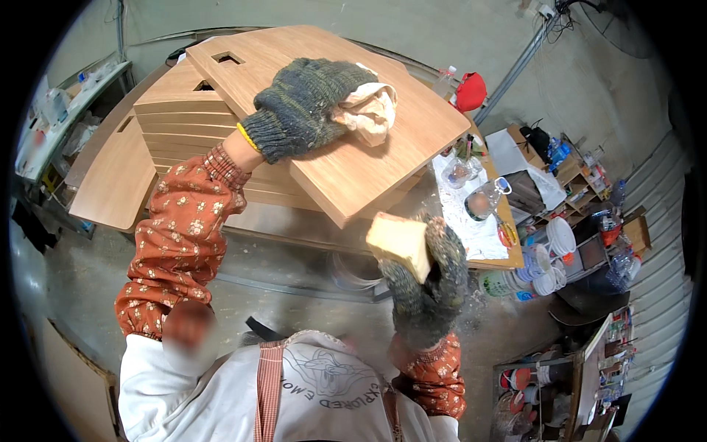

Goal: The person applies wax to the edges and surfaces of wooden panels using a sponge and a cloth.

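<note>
A: In the head view, how do the edges lie?
B: The top wooden panel [420, 110] sits askew on a stack of panels [188, 129], one corner jutting toward the person. Its right end reaches toward the side table [507, 262]. Bare floor [294, 298] shows between the stack and the person's body.
A: And the hands?
B: The left hand [313, 107], in a dark knit glove, is closed over a bunched cream cloth [368, 114] resting on the panel's upper face. The right hand [431, 276], gloved too, curls its fingers round a pale yellow block [400, 241], near that jutting corner.
A: Containers?
B: A clear handled jug [482, 200] is on the side table; something brownish shows in or through it, I can't tell which. Past the table, white buckets [561, 236] crowd together, contents hard to make out.
A: What's hidden?
B: The left fingertips, behind glove and cloth. A clear round container [353, 271] is partly covered by the right hand and block.
</note>
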The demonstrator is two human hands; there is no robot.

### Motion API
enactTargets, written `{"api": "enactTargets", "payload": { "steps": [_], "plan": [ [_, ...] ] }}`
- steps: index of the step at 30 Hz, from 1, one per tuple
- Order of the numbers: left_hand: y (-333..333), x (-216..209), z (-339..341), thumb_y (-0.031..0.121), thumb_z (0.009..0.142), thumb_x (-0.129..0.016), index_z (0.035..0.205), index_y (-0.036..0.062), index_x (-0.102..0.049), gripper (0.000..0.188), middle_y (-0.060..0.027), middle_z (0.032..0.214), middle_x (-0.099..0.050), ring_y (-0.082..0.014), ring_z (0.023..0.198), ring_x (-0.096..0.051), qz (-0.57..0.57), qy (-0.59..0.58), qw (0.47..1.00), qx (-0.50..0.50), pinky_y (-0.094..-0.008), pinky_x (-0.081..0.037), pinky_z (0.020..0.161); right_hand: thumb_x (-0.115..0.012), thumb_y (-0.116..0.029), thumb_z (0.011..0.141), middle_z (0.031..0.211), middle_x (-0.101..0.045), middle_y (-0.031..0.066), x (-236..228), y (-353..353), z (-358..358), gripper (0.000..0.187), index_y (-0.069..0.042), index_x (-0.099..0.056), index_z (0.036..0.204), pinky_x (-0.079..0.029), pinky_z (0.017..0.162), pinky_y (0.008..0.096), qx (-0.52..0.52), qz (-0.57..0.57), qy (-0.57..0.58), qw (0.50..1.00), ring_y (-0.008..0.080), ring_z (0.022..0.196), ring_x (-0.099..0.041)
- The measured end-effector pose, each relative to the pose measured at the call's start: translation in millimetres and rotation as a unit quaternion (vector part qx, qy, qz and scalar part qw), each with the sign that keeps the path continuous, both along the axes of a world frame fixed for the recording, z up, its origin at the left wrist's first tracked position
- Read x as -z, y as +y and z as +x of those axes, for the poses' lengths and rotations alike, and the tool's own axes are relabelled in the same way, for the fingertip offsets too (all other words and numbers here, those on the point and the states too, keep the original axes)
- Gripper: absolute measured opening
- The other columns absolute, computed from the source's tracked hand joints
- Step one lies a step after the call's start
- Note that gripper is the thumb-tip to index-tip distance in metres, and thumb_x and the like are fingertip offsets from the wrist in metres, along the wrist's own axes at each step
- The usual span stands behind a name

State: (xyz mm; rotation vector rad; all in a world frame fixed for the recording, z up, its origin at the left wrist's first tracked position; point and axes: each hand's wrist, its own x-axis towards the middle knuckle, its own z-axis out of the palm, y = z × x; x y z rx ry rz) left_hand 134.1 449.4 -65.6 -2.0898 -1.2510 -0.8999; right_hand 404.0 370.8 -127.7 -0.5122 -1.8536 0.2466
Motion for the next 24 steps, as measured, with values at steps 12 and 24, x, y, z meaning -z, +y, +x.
{"api": "enactTargets", "payload": {
  "steps": [12,24],
  "plan": [
    [-3,0,5,0.036,0.071,-0.075,0.125,0.0151,-0.055,0.06,-0.0109,0.123,-0.058,-0.0287,0.109,-0.056,0.0,-0.027,1.0,-0.009,-0.0416,-0.041,0.096,-0.073,-0.007,0.077,0.131,-0.049,0.0171,5,-6,-8,0.057,0.002,-0.048,0.128,-0.042,0.098,0.0377,-0.045,-0.102,0.023,0.993,0.0258,0.117,-0.05],
    [-7,-5,9,0.035,0.07,-0.074,0.123,0.0146,-0.054,0.06,-0.0127,0.122,-0.057,-0.0291,0.109,-0.056,-0.044,-0.037,0.998,-0.028,-0.0437,-0.04,0.096,-0.075,-0.013,0.076,0.115,-0.059,0.0205,-17,-9,-13,0.053,-0.002,-0.052,0.123,-0.049,0.086,0.0401,0.048,0.032,-0.092,0.994,0.0339,0.103,-0.059]
  ]
}}
